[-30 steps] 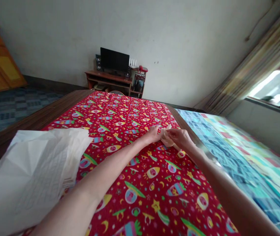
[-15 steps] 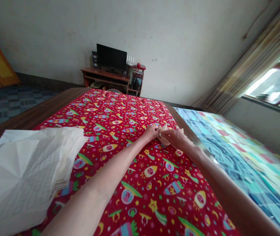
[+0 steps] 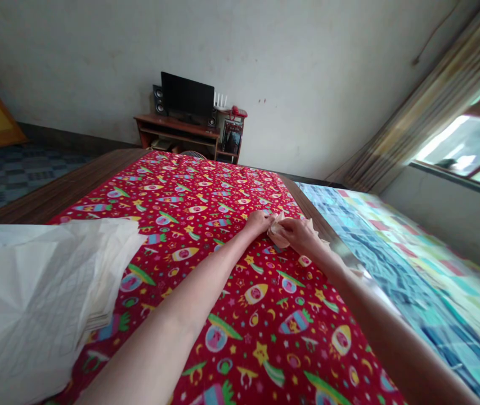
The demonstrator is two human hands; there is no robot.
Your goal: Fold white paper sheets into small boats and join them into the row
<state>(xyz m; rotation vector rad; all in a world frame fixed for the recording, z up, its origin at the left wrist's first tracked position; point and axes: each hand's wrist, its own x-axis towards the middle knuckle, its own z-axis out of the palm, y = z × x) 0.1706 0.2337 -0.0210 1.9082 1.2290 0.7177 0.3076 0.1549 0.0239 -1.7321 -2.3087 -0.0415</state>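
Both my arms reach forward over a red sheet point(image 3: 206, 236) printed with rockets and stars. My left hand point(image 3: 259, 221) and my right hand point(image 3: 301, 234) meet near the sheet's right edge, fingers closed on a small crumpled cream piece of paper point(image 3: 277, 234) held between them. The paper rests low, against the sheet. Most of it is hidden by my fingers.
A stack of white creased paper sheets point(image 3: 32, 292) lies on the sheet at near left. A blue and green patterned bed cover point(image 3: 412, 264) runs along the right. Beyond are a wooden desk point(image 3: 180, 132) with a monitor point(image 3: 187, 94), a curtain point(image 3: 429, 107) and a window point(image 3: 471, 146).
My hands stay together on the paper piece, working it slightly. The view has shifted a little, so the paper stack and desk sit further left.
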